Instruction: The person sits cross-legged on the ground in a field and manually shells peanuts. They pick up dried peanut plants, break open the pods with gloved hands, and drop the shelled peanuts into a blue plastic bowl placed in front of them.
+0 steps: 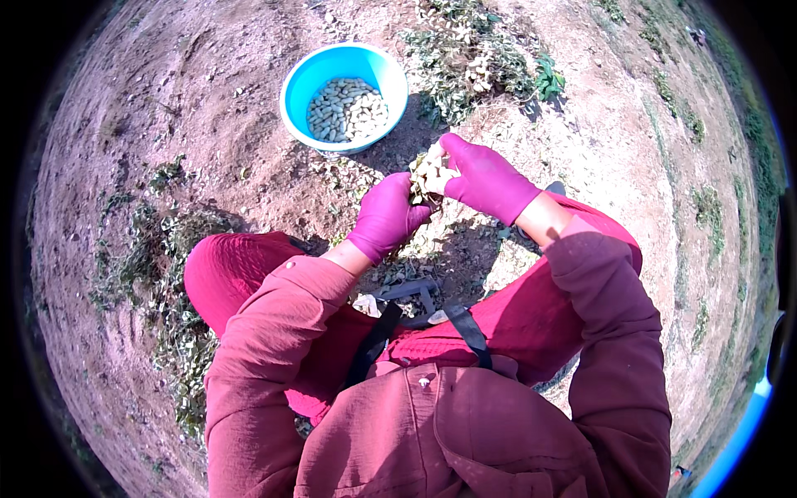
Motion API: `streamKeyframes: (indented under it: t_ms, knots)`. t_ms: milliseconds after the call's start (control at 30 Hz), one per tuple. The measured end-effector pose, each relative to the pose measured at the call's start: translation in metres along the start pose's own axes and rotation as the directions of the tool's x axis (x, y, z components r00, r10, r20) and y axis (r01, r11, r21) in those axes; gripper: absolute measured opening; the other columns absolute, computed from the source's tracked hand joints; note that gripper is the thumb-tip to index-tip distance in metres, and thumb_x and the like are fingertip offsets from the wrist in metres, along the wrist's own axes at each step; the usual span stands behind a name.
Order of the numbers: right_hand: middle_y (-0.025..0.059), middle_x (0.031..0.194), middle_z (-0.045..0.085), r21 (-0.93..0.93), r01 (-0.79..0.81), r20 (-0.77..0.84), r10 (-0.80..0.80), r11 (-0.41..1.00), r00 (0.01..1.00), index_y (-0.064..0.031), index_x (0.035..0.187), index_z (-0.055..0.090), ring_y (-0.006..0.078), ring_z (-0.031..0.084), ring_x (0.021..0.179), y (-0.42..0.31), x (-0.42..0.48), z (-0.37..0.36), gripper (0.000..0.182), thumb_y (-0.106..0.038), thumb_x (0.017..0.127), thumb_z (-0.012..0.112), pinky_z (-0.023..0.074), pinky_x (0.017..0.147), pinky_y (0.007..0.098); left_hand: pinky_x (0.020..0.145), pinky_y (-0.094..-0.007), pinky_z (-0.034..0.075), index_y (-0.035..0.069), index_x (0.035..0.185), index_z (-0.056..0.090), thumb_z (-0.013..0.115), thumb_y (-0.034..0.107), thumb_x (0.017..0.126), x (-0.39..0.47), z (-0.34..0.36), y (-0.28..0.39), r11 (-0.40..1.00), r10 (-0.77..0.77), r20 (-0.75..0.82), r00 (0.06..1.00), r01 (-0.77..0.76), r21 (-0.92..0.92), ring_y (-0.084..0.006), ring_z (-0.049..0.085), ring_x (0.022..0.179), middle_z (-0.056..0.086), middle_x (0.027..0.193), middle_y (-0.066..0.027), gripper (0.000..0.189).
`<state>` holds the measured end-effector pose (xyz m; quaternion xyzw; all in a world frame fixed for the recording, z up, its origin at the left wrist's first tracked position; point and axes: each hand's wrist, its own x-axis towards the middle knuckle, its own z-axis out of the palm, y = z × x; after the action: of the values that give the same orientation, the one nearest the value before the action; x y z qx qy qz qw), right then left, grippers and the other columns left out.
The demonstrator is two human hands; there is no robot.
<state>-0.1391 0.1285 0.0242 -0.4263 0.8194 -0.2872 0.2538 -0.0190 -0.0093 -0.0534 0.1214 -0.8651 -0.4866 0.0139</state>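
Observation:
A cluster of pale peanut pods on a peanut plant (424, 175), with some leaves on it, is between my two hands above the ground before me. My left hand (389, 215), in a magenta glove, grips the plant's stem end from the left. In a matching glove, my right hand (489, 180) has its fingers around pods on the right side; its palm side is partly hidden. Just beyond them stands a turquoise plastic basin (373, 59) with many loose peanut pods (345, 112) covering its bottom.
A heap of pulled peanut plants (479, 65), pods attached, lies right of the basin. Wilted vines (165, 255) spread along the left by my bent knee (233, 267). Dry soil (187, 81) surrounds everything. Leaf litter and straps (470, 333) lie close to my lap.

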Motion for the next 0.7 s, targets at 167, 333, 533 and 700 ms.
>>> streamKeyframes:
  t_ms: [167, 333, 533, 700]
  knots:
    - [0.0165, 0.084, 0.062, -0.16, 0.05, 0.018, -0.048, 0.986, 0.999, -0.0052, 0.103, 0.046, 0.0348, 0.063, 0.082, 0.006, -0.001, 0.012, 0.038, -0.026, 0.08, 0.067, 0.0479, 0.07, 0.0393, 0.073, -0.0449, 0.048, 0.004, 0.094, 0.062, 0.075, 0.032, 0.07, -0.001, 0.001, 0.006, 0.996, -0.039, 0.024, 0.999, 0.037, 0.081, -0.0386, 0.061, 0.084, 0.064, 0.088, -0.0194, 0.039]
    - [0.0201, 0.086, 0.062, -0.307, 0.058, -0.006, -0.063, 0.95, 0.998, -0.0048, 0.11, 0.047, 0.0386, 0.062, 0.081, -0.011, -0.008, 0.013, 0.04, -0.018, 0.076, 0.064, 0.0493, 0.067, 0.0416, 0.072, -0.044, 0.049, 0.004, 0.094, 0.062, 0.074, 0.033, 0.071, 0.0, 0.003, -0.002, 0.998, -0.068, 0.024, 0.997, 0.069, -0.016, -0.0384, 0.062, 0.084, 0.065, 0.088, -0.0188, 0.04]
    - [0.0218, 0.086, 0.062, -0.019, 0.028, -0.1, -0.03, 0.999, 0.995, -0.003, 0.105, 0.048, 0.0394, 0.062, 0.082, 0.008, -0.002, 0.015, 0.035, -0.015, 0.076, 0.063, 0.0492, 0.069, 0.0427, 0.072, -0.0385, 0.05, 0.004, 0.103, 0.063, 0.072, 0.028, 0.076, 0.006, 0.0, -0.001, 0.979, -0.091, 0.072, 0.993, 0.102, -0.175, -0.0318, 0.065, 0.083, 0.068, 0.092, -0.0164, 0.037]
    - [0.0181, 0.079, 0.062, 0.108, 0.082, -0.375, -0.035, 0.991, 0.926, -0.0037, 0.099, 0.05, 0.0348, 0.065, 0.075, -0.004, 0.003, 0.004, 0.028, -0.019, 0.08, 0.064, 0.0494, 0.061, 0.0399, 0.076, -0.0311, 0.049, -0.002, 0.107, 0.061, 0.07, 0.022, 0.081, 0.016, 0.004, -0.006, 0.859, 0.014, -0.019, 1.0, -0.021, -0.512, -0.0156, 0.064, 0.084, 0.069, 0.091, -0.0109, 0.035]
